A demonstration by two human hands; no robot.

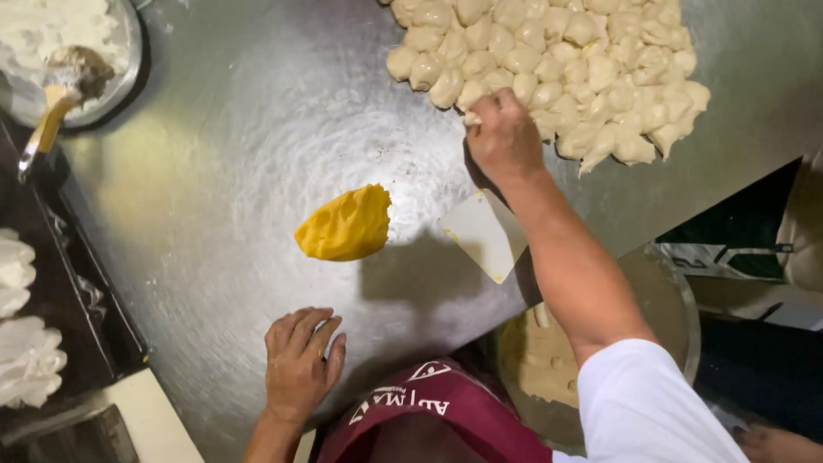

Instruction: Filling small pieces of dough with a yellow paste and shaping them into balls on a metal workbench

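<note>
Two bare hands worked over the steel table (214, 171). Nearest, the left hand (298, 364) lay flat with fingers loosely spread, holding nothing. Just beyond sat a yellow dough lump (345, 226), with a pale scraper (484, 231) beside it. Farther off, the right hand (504, 135) pinched one piece at the edge of the heap of small dough pieces (566, 60).

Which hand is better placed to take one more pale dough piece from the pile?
The right hand: it already touches the pile of dough pieces. The left hand rests flat on the steel table, far from the pile.
</note>
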